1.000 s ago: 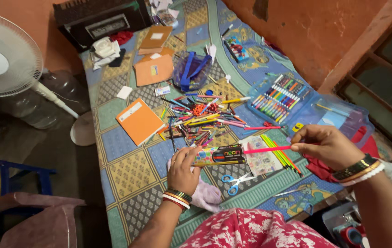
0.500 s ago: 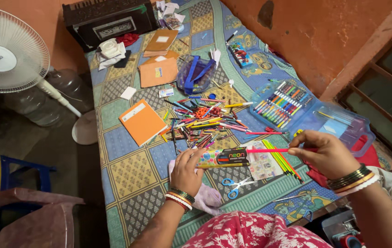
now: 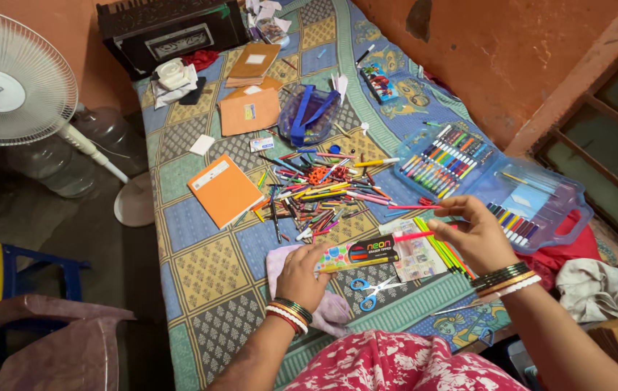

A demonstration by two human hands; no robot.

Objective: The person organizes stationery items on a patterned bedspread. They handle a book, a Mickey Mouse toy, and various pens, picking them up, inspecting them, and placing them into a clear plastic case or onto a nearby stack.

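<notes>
- Ahead of the left hand's fingers (image 3: 314, 253), the heap of loose pencils and pens (image 3: 316, 192) blocks the middle of the bed (image 3: 200, 268).
- Between both hands, the pencil box (image 3: 360, 253) and pink pencil (image 3: 414, 235) bridge the gap; the blue scissors (image 3: 370, 288) lie just below.
- Beyond the right hand's fingers (image 3: 461, 210), the open marker case (image 3: 483, 174) fills that side up to the orange wall (image 3: 512, 58).
- Left of the left fingers, the patterned cover lies bare up to the orange notebook (image 3: 222, 190).
- Under the left wrist sits a pink cloth (image 3: 323, 308).
</notes>
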